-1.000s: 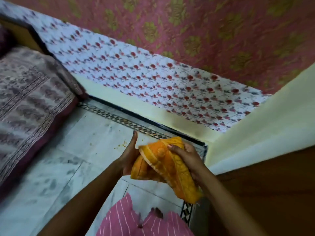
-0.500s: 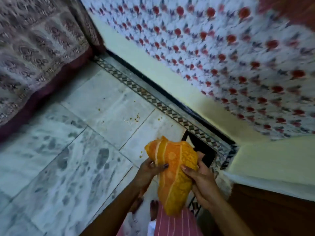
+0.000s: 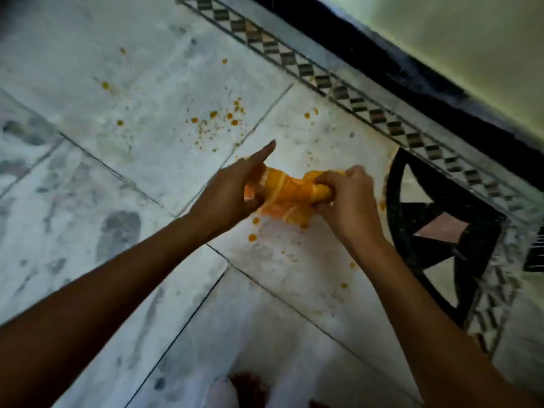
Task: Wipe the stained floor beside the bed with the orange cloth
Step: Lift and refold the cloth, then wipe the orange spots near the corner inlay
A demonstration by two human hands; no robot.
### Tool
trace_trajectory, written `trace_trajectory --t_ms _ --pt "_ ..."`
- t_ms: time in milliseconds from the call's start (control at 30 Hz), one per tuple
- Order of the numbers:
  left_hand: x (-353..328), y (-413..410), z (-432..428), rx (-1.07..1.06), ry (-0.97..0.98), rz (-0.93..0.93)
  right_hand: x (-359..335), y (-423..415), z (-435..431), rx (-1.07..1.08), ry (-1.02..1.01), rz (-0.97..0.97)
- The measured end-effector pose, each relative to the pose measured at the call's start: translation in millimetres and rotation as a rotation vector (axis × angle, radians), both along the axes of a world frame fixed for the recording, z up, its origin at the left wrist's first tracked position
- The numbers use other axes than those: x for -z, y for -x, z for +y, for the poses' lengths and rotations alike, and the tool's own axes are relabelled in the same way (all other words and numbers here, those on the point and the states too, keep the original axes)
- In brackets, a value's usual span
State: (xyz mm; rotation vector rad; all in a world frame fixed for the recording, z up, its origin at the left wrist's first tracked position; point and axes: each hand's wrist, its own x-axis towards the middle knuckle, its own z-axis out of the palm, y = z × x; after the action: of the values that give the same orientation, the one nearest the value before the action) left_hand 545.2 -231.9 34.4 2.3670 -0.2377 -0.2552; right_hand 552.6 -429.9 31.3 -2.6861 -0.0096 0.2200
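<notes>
Head view: left hand (image 3: 232, 191) and right hand (image 3: 348, 201) clutch orange cloth (image 3: 291, 189) over stained floor (image 3: 153, 92) near border (image 3: 338, 87).

Black skirting (image 3: 382, 60) runs below a pale wall (image 3: 471, 39).

Marble floor (image 3: 141, 83) flecked with scattered orange stains (image 3: 230, 115).

Orange cloth (image 3: 290, 191) — bunched, twisted — over orange-spattered marble floor (image 3: 153, 83).
</notes>
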Motion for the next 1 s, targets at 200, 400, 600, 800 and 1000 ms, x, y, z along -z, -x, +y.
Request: trace_trajectory --t_ms 200,400,600,800,1000 --pt "55.0 3.8 24.6 0.038 -0.344 -0.704 24.0 20.3 -3.3 -0.179 -0.1 -0.393" --pt "99.2 38.9 63.1 0.474 -0.441 -0.377 78.9 67.3 14.3 -0.222 -0.126 0.01" --pt "117.1 68.6 58.6 0.004 -0.178 -0.223 142.7 104.0 77.6 -0.131 0.199 -0.031" --pt "141.7 80.0 62.9 -0.106 -0.212 -0.202 143.1 154.7 -47.3 -0.418 0.148 -0.211" --pt "160.6 101.7 48.2 -0.149 -0.267 -0.207 165.8 43.0 19.7 0.09 0.246 -0.232"
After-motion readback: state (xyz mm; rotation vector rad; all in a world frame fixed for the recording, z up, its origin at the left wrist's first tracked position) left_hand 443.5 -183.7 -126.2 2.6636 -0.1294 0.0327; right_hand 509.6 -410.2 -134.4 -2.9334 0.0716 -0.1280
